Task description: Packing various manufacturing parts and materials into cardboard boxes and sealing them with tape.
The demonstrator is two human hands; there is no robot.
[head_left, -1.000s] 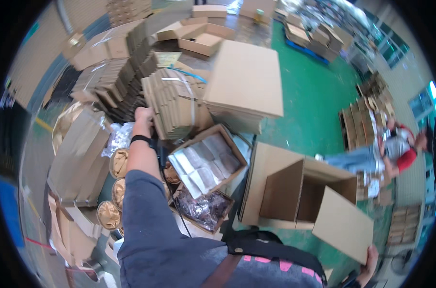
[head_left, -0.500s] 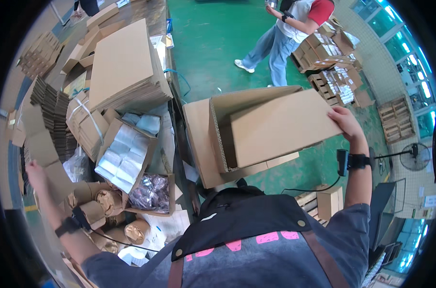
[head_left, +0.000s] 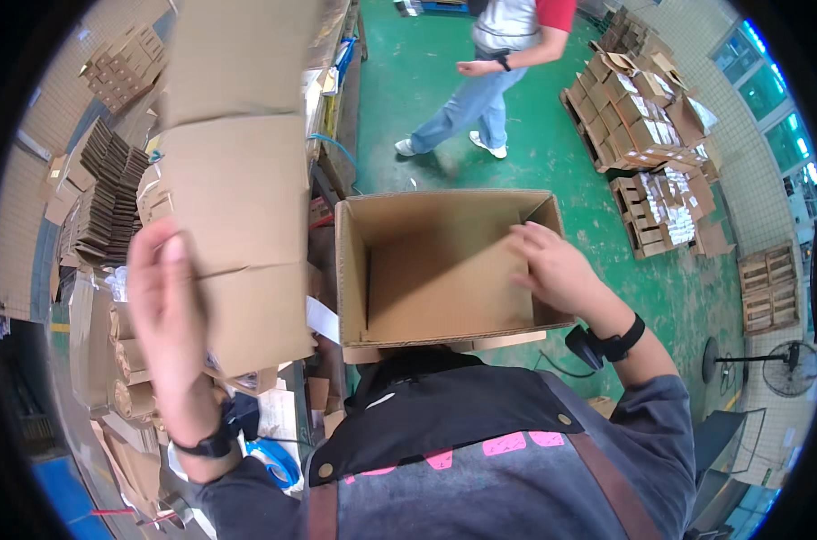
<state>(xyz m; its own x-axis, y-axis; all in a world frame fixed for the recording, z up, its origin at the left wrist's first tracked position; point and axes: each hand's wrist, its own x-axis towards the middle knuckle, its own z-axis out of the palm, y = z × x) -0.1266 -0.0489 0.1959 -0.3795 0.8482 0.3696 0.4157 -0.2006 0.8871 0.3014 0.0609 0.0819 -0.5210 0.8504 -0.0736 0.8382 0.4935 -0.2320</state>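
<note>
Swung in from the far left since half a second ago, one cardboard strip (head_left: 246,193) now hangs just left of the single box (head_left: 453,211), while the right hand (head_left: 557,270) has let go of the flat sheet it held over that box. Two creases divide the strip into three visible panels. Its long axis runs away from the person, near end toward the body, far end cut off by the upper edge. The left hand (head_left: 161,288) grasps its left edge. The box sits in front of the person's chest, mouth up, long axis left to right. The right hand, blurred, is spread and relaxed over its right end; whether the fingertips touch it cannot be told. Farther off are one co-worker (head_left: 480,103) and one fan (head_left: 791,367).
</note>
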